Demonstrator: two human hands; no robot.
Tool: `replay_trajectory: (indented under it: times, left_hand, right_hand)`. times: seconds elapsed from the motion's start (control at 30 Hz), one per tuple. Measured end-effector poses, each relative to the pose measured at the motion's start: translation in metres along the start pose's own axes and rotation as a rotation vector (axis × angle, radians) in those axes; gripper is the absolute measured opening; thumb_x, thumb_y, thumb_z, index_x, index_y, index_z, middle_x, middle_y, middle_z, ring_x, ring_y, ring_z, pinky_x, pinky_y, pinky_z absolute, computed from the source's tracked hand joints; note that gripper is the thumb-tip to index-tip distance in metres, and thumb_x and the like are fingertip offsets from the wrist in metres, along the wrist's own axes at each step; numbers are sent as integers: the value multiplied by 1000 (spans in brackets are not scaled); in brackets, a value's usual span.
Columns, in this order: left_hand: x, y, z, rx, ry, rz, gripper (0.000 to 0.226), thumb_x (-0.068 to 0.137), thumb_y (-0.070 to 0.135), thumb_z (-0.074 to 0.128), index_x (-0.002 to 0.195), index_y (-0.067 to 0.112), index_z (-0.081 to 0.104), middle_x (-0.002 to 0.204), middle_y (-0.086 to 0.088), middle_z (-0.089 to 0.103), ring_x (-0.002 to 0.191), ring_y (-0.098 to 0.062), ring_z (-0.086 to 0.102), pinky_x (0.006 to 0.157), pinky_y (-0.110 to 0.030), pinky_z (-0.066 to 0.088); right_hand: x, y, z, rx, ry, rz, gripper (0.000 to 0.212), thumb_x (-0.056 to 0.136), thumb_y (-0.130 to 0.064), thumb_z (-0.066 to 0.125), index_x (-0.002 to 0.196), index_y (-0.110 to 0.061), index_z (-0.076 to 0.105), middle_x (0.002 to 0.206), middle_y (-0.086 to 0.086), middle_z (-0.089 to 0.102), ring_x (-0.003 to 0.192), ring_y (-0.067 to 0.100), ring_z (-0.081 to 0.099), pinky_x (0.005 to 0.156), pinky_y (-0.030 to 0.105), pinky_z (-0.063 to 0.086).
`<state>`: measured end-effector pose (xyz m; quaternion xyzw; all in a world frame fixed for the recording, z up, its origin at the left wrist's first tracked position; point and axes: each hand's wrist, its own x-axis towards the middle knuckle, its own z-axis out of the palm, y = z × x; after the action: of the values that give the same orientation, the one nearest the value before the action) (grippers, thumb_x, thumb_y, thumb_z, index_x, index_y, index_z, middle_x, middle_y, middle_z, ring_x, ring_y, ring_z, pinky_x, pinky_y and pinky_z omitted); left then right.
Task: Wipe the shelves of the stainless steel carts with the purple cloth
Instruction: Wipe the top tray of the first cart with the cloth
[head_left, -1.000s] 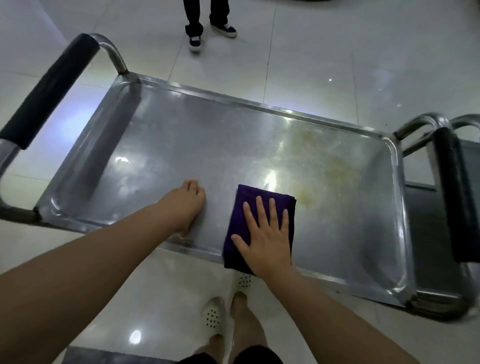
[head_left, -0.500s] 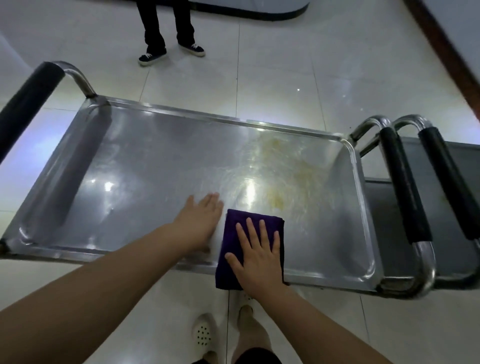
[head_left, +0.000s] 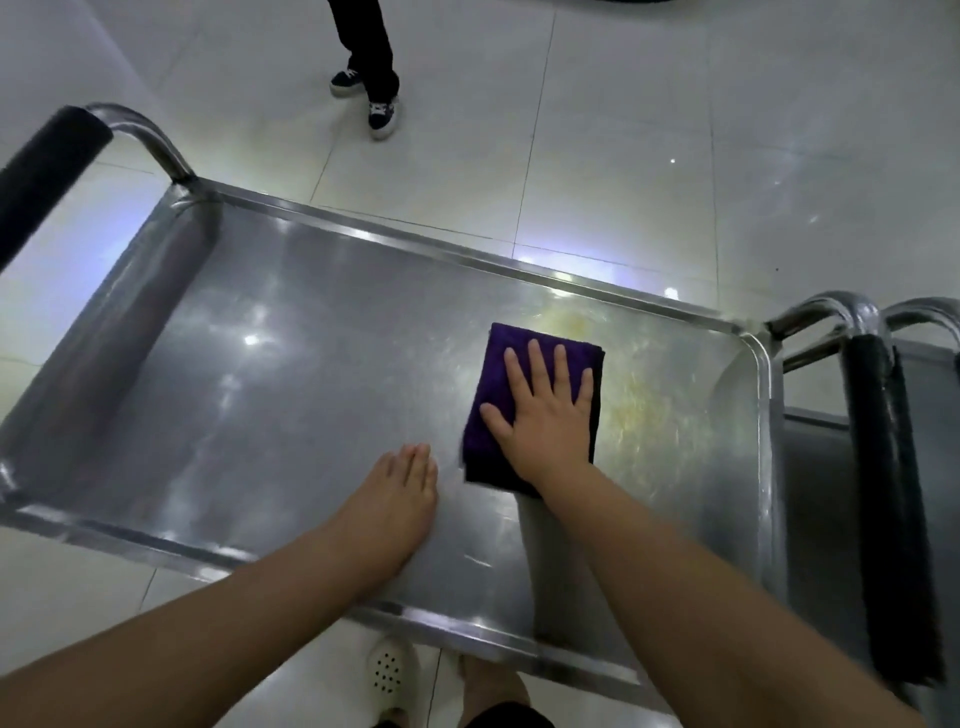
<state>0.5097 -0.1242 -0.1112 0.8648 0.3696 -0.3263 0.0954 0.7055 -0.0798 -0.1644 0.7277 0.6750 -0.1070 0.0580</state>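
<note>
Stain lies just right of my cloth (head_left: 530, 405).
My right hand (head_left: 545, 415) presses it, fingers flat and spread; left hand (head_left: 400, 493) rests flat on the shelf (head_left: 291, 395).

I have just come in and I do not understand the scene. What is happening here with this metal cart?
A person is wiping the top shelf of a stainless steel cart. The right hand presses flat on a folded purple cloth, next to a yellowish stain on the shelf. The left hand rests on the bare metal beside it. A second cart stands at the right, and another person's legs show across the floor.
</note>
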Motion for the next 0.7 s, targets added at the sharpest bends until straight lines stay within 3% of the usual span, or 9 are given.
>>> replay_trajectory:
  times: [0.47, 0.7]
  left_hand:
    - [4, -4, -6, -122, -90, -37, 67, 98, 8, 30, 145, -2, -16, 153, -24, -20, 143, -36, -13, 117, -43, -3]
    - [1, -3, -5, -142, -109, -40, 83, 94, 10, 48, 146, 0, -17, 153, -23, -21, 143, -35, -15, 116, -41, -4]
  right_hand:
    - [96, 28, -18, 21, 64, -15, 75, 89, -69, 17, 153, -33, 2, 162, -1, -7, 147, 25, -14, 114, 53, -14]
    - [73, 40, -15, 23, 75, 39, 73, 91, -66, 17, 153, -31, 2, 162, 0, -5, 147, 26, -12, 114, 52, -13]
